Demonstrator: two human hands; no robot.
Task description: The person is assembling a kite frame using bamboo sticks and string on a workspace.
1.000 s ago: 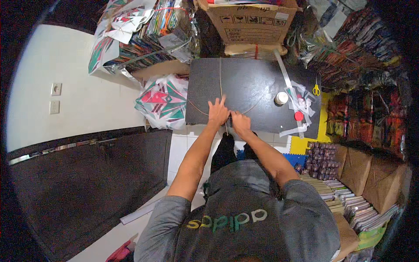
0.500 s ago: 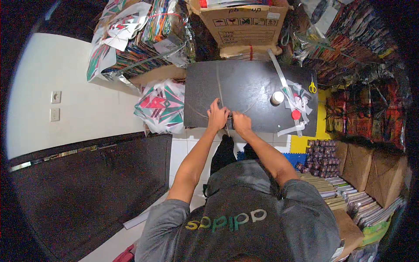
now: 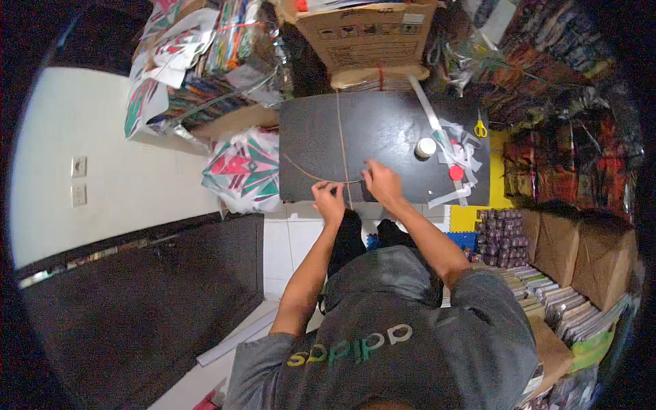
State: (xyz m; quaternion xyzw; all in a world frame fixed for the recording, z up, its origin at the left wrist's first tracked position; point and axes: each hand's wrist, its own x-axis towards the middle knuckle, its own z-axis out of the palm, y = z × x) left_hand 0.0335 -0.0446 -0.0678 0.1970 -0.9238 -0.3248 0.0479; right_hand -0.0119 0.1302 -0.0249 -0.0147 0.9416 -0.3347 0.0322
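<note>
A long straight thin stick (image 3: 341, 130) runs front to back over the dark table (image 3: 307, 116), its near end passing the front edge. Across it lies a thin stick bent into a curve (image 3: 298, 167), rising toward the table's left side. My left hand (image 3: 329, 198) is at the front edge, its fingers pinched on the bent stick just left of the crossing. Right of the crossing, my right hand (image 3: 384, 183) has its fingertips closed on the same bent stick, the index finger pointing away from me. The stick beyond my right hand is hard to make out.
On the table's right are a white-lidded jar (image 3: 425, 148), a red cap (image 3: 456, 173), cut white strips (image 3: 447, 199) and yellow scissors (image 3: 481, 128). Patterned kite sheets (image 3: 242, 167) lie left of the table. A cardboard box (image 3: 369, 44) stands behind it; stacked bundles line the right.
My hands have moved apart along the bent stick, the left one nearer to me and to the left, the right one slightly rightward. The whole view has shifted a little.
</note>
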